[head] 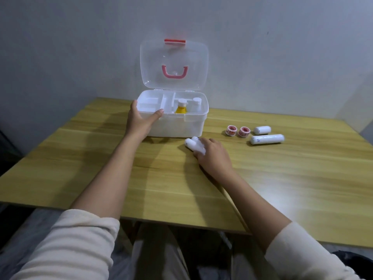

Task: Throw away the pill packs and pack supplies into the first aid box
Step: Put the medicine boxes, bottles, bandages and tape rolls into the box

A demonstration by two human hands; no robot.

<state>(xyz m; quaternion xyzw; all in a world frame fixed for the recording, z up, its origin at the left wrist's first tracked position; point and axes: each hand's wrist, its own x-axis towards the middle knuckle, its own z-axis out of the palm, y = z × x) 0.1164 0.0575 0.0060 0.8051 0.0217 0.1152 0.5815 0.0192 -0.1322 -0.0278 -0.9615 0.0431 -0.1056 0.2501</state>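
Observation:
A white first aid box (181, 126) stands open at the back of the wooden table, its clear lid (174, 63) upright with a red handle. Inside it are a yellow bottle (181, 109) and a white bottle (196, 105). My left hand (139, 118) grips the box's front left corner, thumb on the rim. My right hand (212, 154) rests on the table in front of the box, fingers closed over two white bandage rolls (192, 143). To the right lie two red-and-white tape rolls (238, 131), a short white roll (262, 129) and a long white roll (267, 139).
The yellow wooden table (141, 178) stands against a grey wall. Its front edge is close to my lap. A dark bag (355, 261) shows at the bottom right below the table. No pill packs are in view.

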